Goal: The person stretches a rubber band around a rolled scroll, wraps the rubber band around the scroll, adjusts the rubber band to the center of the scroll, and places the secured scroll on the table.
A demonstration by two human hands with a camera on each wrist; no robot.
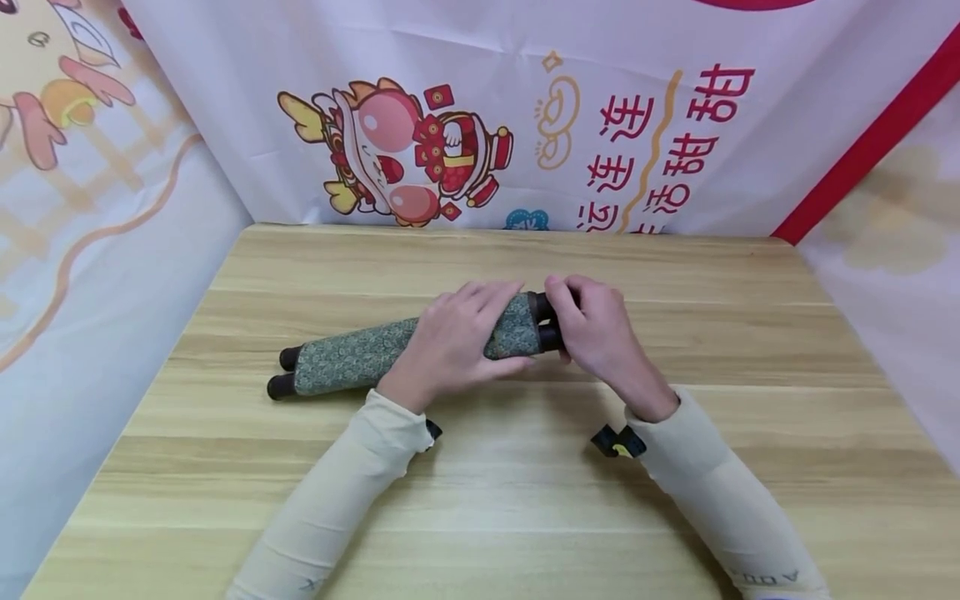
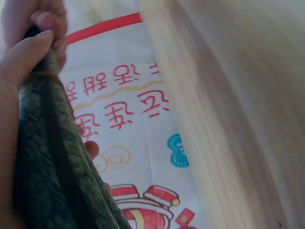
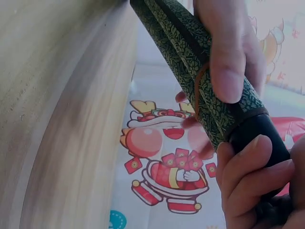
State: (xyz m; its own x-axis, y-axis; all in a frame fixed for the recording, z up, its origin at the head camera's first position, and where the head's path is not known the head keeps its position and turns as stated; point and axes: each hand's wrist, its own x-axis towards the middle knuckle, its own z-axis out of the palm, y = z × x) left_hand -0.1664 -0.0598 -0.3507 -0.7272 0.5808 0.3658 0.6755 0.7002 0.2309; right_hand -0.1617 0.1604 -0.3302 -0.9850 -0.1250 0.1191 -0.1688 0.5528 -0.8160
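A rolled scroll (image 1: 352, 358) in green patterned cloth, with dark knobs in pairs at both ends, lies slantwise over the wooden table. My left hand (image 1: 453, 337) grips it from above near its right end, thumb along the near side. At that end, my right hand (image 1: 600, 329) curls its fingers around the dark knobs (image 3: 259, 143). A thin brown cord (image 3: 200, 88) crosses the cloth in the right wrist view, close to the left thumb. The left wrist view shows the scroll (image 2: 52, 157) lengthwise with both hands at its far end.
The wooden table (image 1: 480, 517) spreads around both forearms. Behind it hangs a white cloth (image 1: 247, 50) printed with a cartoon figure and red characters. More printed cloth (image 1: 150, 275) borders the left side. Small black devices (image 1: 618, 442) sit at the sleeve cuffs.
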